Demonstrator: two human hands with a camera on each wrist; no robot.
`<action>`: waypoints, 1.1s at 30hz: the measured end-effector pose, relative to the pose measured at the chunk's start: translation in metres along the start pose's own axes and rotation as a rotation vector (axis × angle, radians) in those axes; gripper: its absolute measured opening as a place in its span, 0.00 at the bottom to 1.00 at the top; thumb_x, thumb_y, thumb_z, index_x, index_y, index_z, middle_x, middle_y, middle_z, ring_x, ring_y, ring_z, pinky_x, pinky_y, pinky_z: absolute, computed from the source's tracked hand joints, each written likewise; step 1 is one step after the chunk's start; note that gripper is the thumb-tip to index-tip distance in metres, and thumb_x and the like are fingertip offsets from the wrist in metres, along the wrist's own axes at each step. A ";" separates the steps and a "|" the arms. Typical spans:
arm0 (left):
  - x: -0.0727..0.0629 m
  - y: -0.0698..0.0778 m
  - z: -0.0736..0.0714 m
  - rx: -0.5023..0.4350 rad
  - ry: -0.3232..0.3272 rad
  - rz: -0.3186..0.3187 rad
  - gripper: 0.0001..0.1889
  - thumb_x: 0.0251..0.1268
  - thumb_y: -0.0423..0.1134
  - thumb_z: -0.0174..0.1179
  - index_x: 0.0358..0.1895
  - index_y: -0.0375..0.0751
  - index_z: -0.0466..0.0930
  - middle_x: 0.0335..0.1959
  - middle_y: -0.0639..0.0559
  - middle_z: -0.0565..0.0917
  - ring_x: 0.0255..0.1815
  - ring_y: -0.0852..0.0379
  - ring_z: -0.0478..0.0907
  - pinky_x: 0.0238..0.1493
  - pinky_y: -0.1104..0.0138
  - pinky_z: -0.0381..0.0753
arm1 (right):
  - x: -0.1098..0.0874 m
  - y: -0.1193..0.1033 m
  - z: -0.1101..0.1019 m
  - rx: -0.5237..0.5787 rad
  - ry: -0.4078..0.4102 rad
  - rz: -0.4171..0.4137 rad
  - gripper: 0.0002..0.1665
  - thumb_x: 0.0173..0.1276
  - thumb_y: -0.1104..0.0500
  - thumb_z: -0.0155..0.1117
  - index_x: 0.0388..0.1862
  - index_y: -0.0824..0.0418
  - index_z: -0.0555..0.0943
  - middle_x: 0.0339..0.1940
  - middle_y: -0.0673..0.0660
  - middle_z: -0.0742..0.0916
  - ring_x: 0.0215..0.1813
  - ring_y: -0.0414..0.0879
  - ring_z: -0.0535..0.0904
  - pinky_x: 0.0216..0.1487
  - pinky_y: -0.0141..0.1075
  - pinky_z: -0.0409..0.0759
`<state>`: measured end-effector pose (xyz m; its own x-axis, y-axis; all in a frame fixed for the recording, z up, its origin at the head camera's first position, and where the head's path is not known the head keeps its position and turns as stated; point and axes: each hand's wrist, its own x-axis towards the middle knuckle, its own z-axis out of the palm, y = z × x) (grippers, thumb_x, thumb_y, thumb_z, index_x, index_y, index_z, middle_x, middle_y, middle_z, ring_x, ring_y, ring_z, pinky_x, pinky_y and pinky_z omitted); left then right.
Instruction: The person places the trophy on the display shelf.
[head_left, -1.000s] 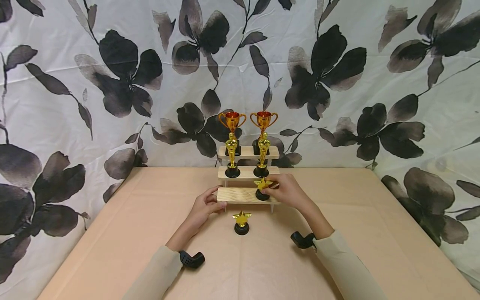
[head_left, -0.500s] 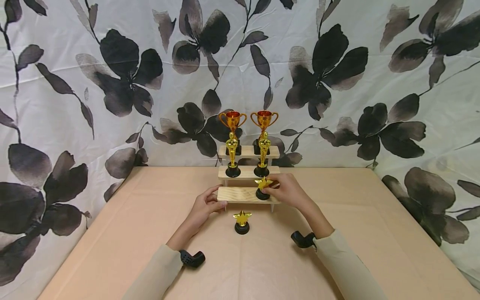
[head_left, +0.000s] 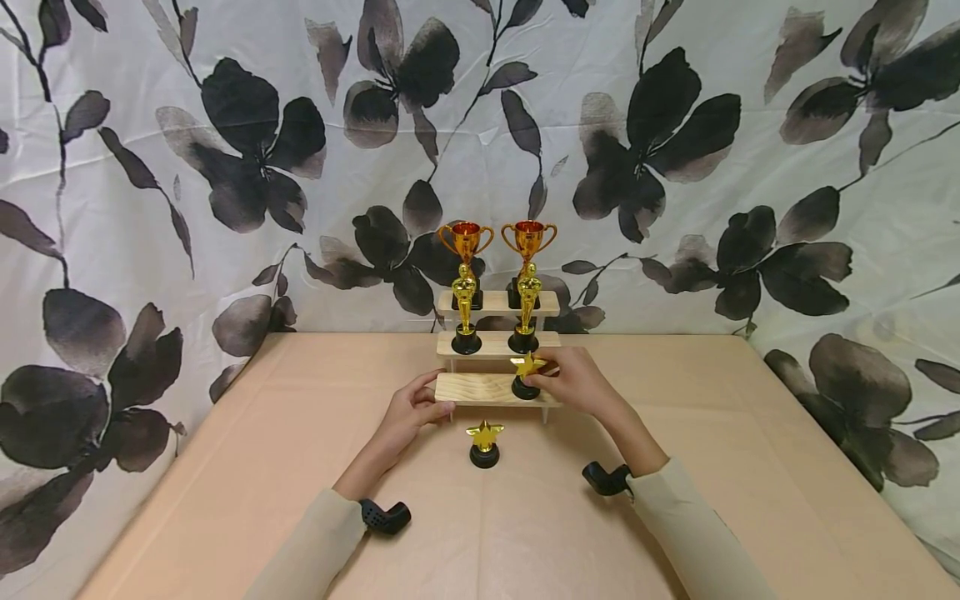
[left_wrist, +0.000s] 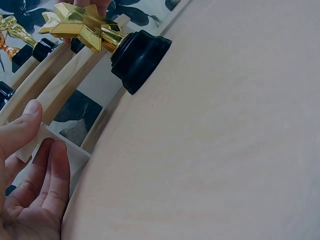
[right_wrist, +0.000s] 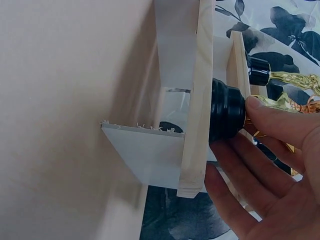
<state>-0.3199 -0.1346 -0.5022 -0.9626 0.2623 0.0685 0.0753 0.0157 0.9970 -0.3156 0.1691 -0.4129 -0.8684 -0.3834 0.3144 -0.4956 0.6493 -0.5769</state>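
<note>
A three-tier wooden display stand (head_left: 472, 387) stands on the table with trophies on its steps. My left hand (head_left: 406, 417) grips the left end of its lowest step, thumb (left_wrist: 31, 111) on the front edge and fingers curled beneath. At the right end of that step, my right hand (head_left: 579, 382) pinches a gold star trophy (head_left: 526, 387) just above its black base, which sits upright on the wood in the right wrist view. Another star trophy (head_left: 484, 447) stands on the table before the stand, close to the camera in the left wrist view.
Two gold figure trophies (head_left: 465, 302) occupy the middle step. Behind them, two orange-gold cup trophies (head_left: 529, 238) stand on the top step. A floral cloth (head_left: 480, 100) hangs behind the peach-covered table (head_left: 300, 375).
Both hands, the stand and the trophies hold their places. Only the head view has shifted very slightly.
</note>
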 end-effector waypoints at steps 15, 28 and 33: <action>0.001 0.000 0.001 0.003 0.008 0.004 0.38 0.66 0.33 0.70 0.78 0.40 0.65 0.42 0.48 0.85 0.36 0.58 0.84 0.39 0.68 0.88 | 0.001 0.004 0.000 0.028 -0.011 0.014 0.10 0.65 0.64 0.75 0.43 0.66 0.87 0.39 0.62 0.91 0.44 0.56 0.91 0.46 0.43 0.91; -0.002 0.000 -0.003 -0.005 -0.016 0.001 0.38 0.66 0.33 0.70 0.78 0.42 0.65 0.41 0.50 0.84 0.37 0.57 0.83 0.40 0.68 0.88 | -0.002 -0.002 0.001 0.025 -0.006 0.036 0.11 0.65 0.65 0.75 0.44 0.67 0.86 0.40 0.62 0.91 0.44 0.55 0.90 0.47 0.43 0.91; -0.004 0.000 -0.003 -0.006 -0.026 0.000 0.38 0.66 0.33 0.70 0.78 0.42 0.65 0.41 0.50 0.85 0.37 0.57 0.83 0.40 0.68 0.88 | -0.003 -0.003 0.002 0.037 -0.005 0.036 0.12 0.65 0.65 0.75 0.45 0.68 0.86 0.41 0.63 0.90 0.44 0.55 0.90 0.47 0.43 0.91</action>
<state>-0.3173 -0.1388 -0.5020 -0.9554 0.2875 0.0674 0.0734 0.0100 0.9973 -0.3114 0.1668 -0.4140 -0.8857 -0.3633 0.2890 -0.4626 0.6382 -0.6154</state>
